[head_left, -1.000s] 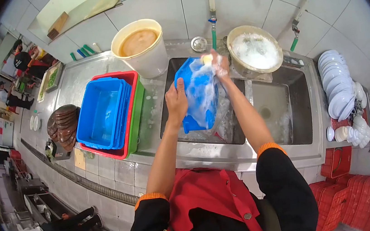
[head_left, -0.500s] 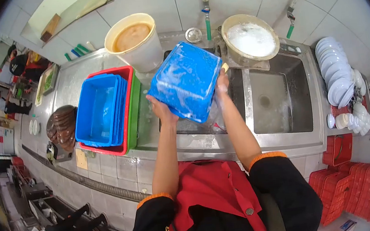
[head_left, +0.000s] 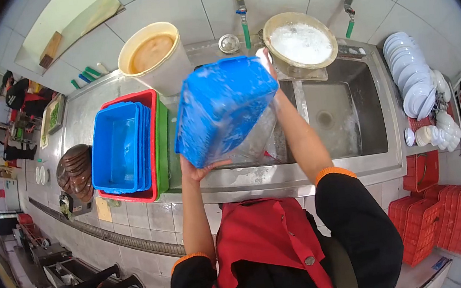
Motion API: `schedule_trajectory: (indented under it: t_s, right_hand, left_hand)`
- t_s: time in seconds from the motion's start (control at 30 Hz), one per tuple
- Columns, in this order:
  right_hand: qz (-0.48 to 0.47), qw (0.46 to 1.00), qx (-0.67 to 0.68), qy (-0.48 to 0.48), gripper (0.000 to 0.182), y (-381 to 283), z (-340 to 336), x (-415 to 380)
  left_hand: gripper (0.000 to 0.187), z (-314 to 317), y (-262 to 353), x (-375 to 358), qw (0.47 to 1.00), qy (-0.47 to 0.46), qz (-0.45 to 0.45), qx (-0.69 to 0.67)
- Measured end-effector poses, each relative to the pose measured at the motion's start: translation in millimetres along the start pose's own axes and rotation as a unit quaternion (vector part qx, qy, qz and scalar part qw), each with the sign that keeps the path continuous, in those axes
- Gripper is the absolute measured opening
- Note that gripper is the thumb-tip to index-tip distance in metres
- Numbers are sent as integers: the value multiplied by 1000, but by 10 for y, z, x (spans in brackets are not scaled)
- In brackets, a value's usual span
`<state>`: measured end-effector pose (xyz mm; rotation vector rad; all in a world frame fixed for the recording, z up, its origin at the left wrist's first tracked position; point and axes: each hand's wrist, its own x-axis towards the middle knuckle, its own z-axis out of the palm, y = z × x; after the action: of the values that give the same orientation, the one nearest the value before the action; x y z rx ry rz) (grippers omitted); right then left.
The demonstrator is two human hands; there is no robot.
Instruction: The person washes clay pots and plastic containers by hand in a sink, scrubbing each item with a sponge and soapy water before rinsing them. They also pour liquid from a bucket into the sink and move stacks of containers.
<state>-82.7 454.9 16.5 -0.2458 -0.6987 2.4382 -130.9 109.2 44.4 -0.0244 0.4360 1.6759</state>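
1. Your left hand (head_left: pixel 199 171) props the blue plastic tub (head_left: pixel 221 108) from below, fingers spread against its lower edge.
2. It hangs bottom-up over the sink (head_left: pixel 356 147).
3. Your right hand (head_left: pixel 268 63) grips its far upper corner.

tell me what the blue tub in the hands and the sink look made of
The blue tub looks like moulded plastic: a saturated, even blue with a wet, soapy sheen and rounded corners. The sink looks like stainless steel: grey, brushed and reflective, formed in one piece with the counter. The left hand supports the tub from below.
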Motion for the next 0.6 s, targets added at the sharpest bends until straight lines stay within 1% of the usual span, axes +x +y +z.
schedule_trajectory:
  t_s: [0.03,0.07,0.1,0.13,0.17,0.2,0.23,0.27,0.3,0.33,0.37,0.4,0.43,0.47,0.53,0.57,0.6]
  right_hand:
    - [63,995,9,-75,53,-147,133,22]
    - [18,992,-108,-68,52,-195,138,121]
    - [-24,970,-235,-52,52,-235,111,232]
    - [-60,935,-350,-26,52,-299,200,285]
    - [-99,894,-437,-12,51,-452,242,283]
    - [-136,843,-520,10,50,-634,411,216]
    - [-141,808,-572,31,48,-911,608,19]
    - [-121,876,-460,78,35,-1123,870,-159]
    - [-192,913,-359,32,27,-1255,1214,-386]
    - [-115,887,-446,5,25,-1419,1369,-566]
    - [-148,787,-596,-51,25,-1339,1492,-737]
    - [-176,659,-724,-103,26,-1191,1605,-857]
    - [-227,579,-755,-210,26,-961,1549,-879]
    - [-273,486,-771,-309,27,-666,1370,-868]
    - [-281,448,-807,-262,22,-115,873,-716]
    - [-277,451,-811,-246,22,42,776,-759]
    - [-225,447,-855,-133,19,140,709,-795]
  left_hand:
    - [80,126,-46,-30,1000,1,5,-4]
    - [75,244,-130,-53,996,-71,-35,-46]
    - [73,203,-174,-60,991,-109,-52,-66]
    - [71,164,-218,-67,983,-145,-69,-85]
    - [67,-103,-301,-73,995,-76,23,-62]
    - [64,-325,-356,-70,993,-4,115,-41]
    - [61,-457,-307,-71,994,-6,106,-33]
    - [61,-439,-292,-92,993,-7,113,-38]
    - [60,-368,-282,-132,989,55,139,15]
    - [59,-278,-267,-172,977,119,163,69]
    - [59,-137,-264,-190,976,121,165,67]
    - [58,39,-276,-176,968,160,164,104]
    - [59,136,-300,-140,957,197,160,142]
    - [59,153,-334,-81,957,196,154,146]
    - [60,166,-414,11,893,209,303,259]
    - [60,184,-429,3,896,204,289,267]
    - [61,230,-428,22,859,241,360,275]
